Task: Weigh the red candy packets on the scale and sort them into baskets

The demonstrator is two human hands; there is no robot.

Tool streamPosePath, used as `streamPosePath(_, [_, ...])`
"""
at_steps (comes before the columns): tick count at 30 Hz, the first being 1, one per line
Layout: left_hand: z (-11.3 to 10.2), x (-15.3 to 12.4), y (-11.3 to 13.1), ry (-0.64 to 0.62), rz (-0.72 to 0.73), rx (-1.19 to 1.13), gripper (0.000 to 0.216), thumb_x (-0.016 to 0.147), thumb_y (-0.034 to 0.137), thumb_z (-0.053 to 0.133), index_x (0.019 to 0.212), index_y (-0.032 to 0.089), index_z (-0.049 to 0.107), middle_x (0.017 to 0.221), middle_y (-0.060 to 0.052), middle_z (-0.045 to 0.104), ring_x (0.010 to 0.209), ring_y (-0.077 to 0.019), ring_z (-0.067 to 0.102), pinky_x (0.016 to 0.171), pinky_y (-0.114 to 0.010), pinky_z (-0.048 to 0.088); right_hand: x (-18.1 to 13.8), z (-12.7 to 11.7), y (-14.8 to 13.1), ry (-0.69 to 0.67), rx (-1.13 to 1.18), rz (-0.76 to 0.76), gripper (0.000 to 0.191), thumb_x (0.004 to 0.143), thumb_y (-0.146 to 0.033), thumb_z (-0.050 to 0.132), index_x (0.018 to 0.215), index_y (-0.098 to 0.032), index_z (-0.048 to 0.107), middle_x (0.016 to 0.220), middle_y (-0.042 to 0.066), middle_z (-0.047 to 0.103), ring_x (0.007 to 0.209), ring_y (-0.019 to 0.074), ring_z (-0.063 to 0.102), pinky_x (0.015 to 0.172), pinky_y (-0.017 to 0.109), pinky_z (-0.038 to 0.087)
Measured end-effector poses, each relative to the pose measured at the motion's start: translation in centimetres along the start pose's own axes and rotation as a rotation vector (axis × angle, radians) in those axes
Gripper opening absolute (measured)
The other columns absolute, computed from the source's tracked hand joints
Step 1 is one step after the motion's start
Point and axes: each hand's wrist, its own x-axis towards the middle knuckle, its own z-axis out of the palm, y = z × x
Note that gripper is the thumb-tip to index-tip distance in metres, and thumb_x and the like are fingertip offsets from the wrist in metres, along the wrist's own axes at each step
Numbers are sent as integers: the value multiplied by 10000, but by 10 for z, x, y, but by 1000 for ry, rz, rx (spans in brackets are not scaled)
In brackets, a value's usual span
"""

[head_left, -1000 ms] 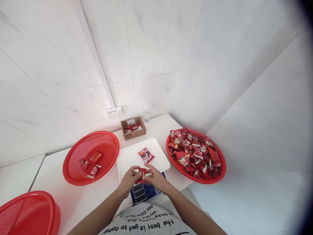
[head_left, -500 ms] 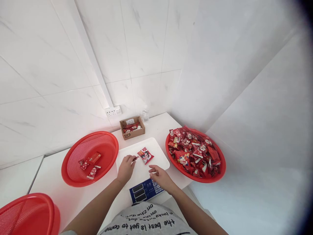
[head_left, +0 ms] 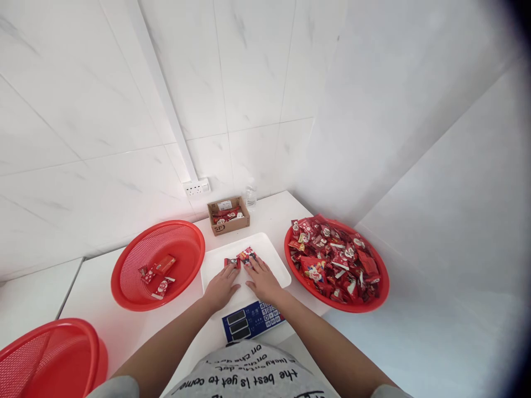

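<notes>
Both my hands rest on the white tray (head_left: 274, 264) of a weighing scale with a blue keypad front (head_left: 252, 321). My left hand (head_left: 222, 286) lies flat with fingers stretched, its fingertips at a small red packet (head_left: 232, 262). My right hand (head_left: 261, 281) is also spread, fingertips touching a larger red snack packet (head_left: 247, 256) with a cartoon print. Neither hand grips anything.
A red basket (head_left: 188, 243) with a few red packets stands left of the scale. A red tray (head_left: 384, 276) heaped with red packets is on the right. A cardboard box (head_left: 229, 225) and a water bottle (head_left: 250, 196) stand by the wall. Another red basket (head_left: 78, 337) sits bottom left.
The small packet held between both hands near the keypad a second ago now lies on the tray. Both hands moved forward onto the tray and flattened beside the two packets.
</notes>
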Motion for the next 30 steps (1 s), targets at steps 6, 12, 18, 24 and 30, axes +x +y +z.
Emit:
streamPosePath(6, [-8, 20, 4, -45, -35, 42, 472, 830, 343, 467, 1265, 160, 446, 1398, -132, 361, 1276, -276, 337, 1036, -423, 302, 19, -11, 13, -45, -17, -6, 538, 828, -280, 457, 1352, -225, 346, 1486, 49, 135, 1360, 258, 49, 1077, 463, 116])
streamPosePath(12, [-13, 7, 14, 51, -121, -93, 475, 863, 365, 380, 1316, 223, 369, 1448, -66, 279, 1278, -203, 348, 1024, -345, 340, 1, -31, 27, 92, 42, 26, 584, 791, -377, 523, 1336, -235, 368, 1474, 77, 183, 1354, 268, 96, 1064, 437, 183])
streamPosePath(18, [-3, -40, 6, 194, -262, -186, 475, 865, 447, 324, 1287, 243, 401, 1404, -46, 363, 1244, -200, 402, 982, -349, 402, -34, -73, 86, 370, -101, 308, 471, 829, -295, 442, 1286, -178, 433, 1423, 113, 296, 1330, 249, 180, 1066, 415, 171])
streamPosePath(24, [-5, -60, 4, 221, -308, -207, 469, 852, 456, 336, 1240, 217, 448, 1335, -68, 457, 1219, -209, 436, 993, -379, 394, -45, -74, 120, 190, -197, 493, 516, 821, -310, 439, 1321, -208, 365, 1414, 100, 321, 1321, 247, 197, 1051, 464, 101])
streamPosePath(30, [-14, -57, 16, 215, -306, -238, 466, 849, 446, 343, 1239, 216, 453, 1332, -66, 462, 1221, -210, 433, 995, -378, 393, -44, -64, 110, 230, -244, 521, 429, 831, -267, 400, 1252, -191, 416, 1285, 125, 464, 1187, 238, 382, 1014, 469, 115])
